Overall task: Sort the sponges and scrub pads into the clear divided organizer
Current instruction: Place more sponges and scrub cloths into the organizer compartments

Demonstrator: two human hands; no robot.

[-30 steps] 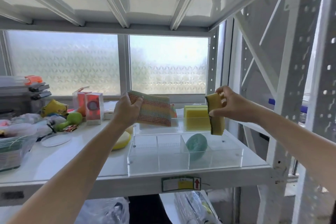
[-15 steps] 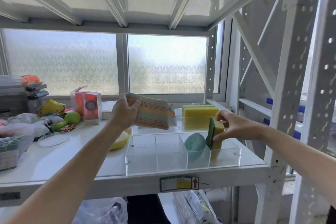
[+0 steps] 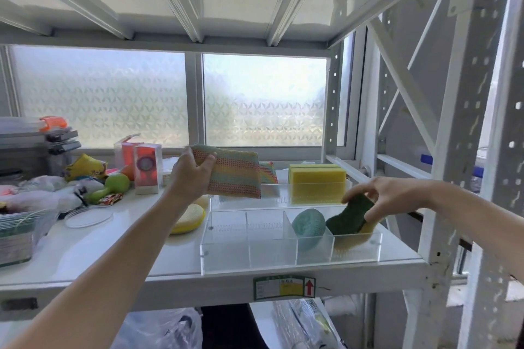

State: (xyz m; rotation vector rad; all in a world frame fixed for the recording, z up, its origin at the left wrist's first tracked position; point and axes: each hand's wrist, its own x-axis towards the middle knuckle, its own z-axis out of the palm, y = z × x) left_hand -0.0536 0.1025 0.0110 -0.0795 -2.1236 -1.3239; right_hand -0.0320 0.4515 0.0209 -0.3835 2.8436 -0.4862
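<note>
clear organizer at lower centre holds a teal scrub pad and, in the rightmost slot, a green-backed sponge the right hand pinches loosely; left hand grips a striped pad above it. two left slots look empty; yellow sponges behind and a round yellow pad remain

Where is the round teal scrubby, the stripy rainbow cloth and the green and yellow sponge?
round teal scrubber [image 3: 308,224]: head view, its middle.
striped woven cloth [image 3: 236,176]: head view, its front face.
green-and-yellow sponge [image 3: 347,219]: head view, green side.
</note>
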